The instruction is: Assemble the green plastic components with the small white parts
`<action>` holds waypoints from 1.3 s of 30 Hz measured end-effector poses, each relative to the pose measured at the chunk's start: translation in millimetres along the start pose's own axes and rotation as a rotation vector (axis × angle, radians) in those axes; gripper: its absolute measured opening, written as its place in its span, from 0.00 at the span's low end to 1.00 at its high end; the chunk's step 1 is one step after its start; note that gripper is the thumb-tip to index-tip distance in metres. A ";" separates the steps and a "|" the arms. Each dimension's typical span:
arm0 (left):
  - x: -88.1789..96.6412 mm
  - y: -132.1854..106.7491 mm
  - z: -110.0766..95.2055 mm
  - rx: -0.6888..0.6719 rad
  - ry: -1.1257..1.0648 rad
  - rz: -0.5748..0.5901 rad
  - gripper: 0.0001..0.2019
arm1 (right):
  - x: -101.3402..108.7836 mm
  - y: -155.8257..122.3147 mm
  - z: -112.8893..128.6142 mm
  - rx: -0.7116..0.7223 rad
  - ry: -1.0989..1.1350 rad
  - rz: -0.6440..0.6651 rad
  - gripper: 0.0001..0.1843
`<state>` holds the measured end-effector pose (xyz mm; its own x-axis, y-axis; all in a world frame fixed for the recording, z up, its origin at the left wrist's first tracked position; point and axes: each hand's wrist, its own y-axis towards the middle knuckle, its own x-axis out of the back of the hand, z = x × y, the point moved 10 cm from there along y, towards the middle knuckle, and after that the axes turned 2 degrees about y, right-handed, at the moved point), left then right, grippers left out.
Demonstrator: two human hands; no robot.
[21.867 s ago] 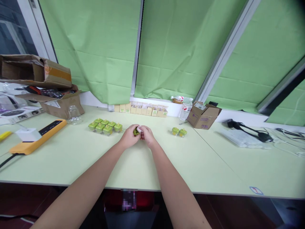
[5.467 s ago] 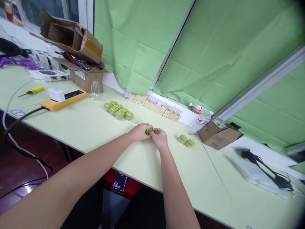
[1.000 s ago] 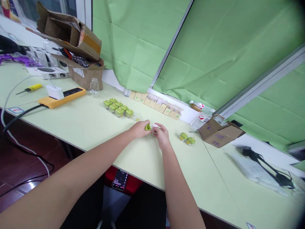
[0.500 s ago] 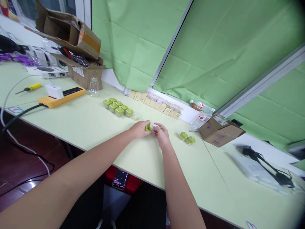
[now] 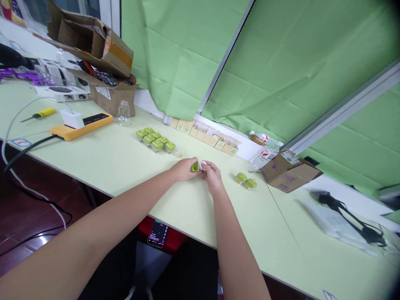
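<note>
Seven green-lidded cups [image 5: 157, 144] are sitting left, beside a clear plastic piece [image 5: 180, 152]; two more green-lidded cups [image 5: 250, 183] are sitting right, and small cardboard boxes [image 5: 214, 140] are lining the far side. Between the cups, the left hand [image 5: 183, 169] is grasping a green lid [image 5: 195, 167] and the right hand [image 5: 213, 176] is pinching a white round piece [image 5: 201, 165]; fingers are partly hiding both, and the left edge is cropping a black object [image 5: 14, 57]

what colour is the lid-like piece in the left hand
Yellowish green; the lid-like piece in the left hand shows best in the head view.
</note>
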<state>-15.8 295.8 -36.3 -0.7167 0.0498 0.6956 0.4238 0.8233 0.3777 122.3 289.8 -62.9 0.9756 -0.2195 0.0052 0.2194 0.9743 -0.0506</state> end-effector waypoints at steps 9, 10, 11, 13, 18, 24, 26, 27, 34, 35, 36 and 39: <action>-1.2 0.9 -0.4 -0.008 0.025 0.005 0.13 | -2.7 -2.0 0.2 -0.012 0.026 0.017 0.26; -1.3 0.8 -0.6 -0.009 0.028 0.007 0.13 | -2.4 -1.7 0.1 -0.008 0.022 0.018 0.26; -1.3 0.7 -0.7 -0.008 0.030 0.010 0.13 | -2.3 -1.3 0.0 -0.004 0.021 0.022 0.26; -1.4 0.3 -0.7 -0.005 0.034 0.017 0.13 | -2.5 -0.5 -0.4 0.002 0.025 0.031 0.25; -2.3 -0.2 0.1 0.011 0.046 0.035 0.13 | -3.4 1.0 -1.5 0.003 0.031 0.042 0.24; -2.9 -0.1 -0.1 0.007 0.048 0.028 0.14 | -4.4 0.2 -1.3 -0.002 0.049 0.049 0.23; -3.2 0.0 -0.2 0.005 0.048 0.029 0.14 | -4.2 -0.3 -0.6 0.001 0.041 0.047 0.23; -3.2 0.0 -0.3 0.003 0.048 0.030 0.14 | -4.0 -0.4 -0.2 0.004 0.034 0.046 0.23; -2.9 -0.4 -0.4 0.000 0.048 0.035 0.14 | -3.7 -0.3 0.8 0.010 0.010 0.039 0.24; -3.1 -0.4 -0.2 0.001 0.048 0.036 0.14 | -3.4 -0.3 0.9 0.010 0.008 0.037 0.24; -3.2 -0.5 0.0 0.003 0.049 0.038 0.14 | -3.2 -0.2 1.0 0.010 0.003 0.035 0.24; -3.1 -0.8 -0.2 0.001 0.050 0.037 0.15 | -2.4 -0.2 1.3 0.009 -0.014 0.031 0.24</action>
<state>-13.8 294.8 -38.6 -0.6719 0.0515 0.7389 0.4489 0.8218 0.3509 119.9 290.2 -61.6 0.9819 -0.1883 0.0175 0.1889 0.9811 -0.0422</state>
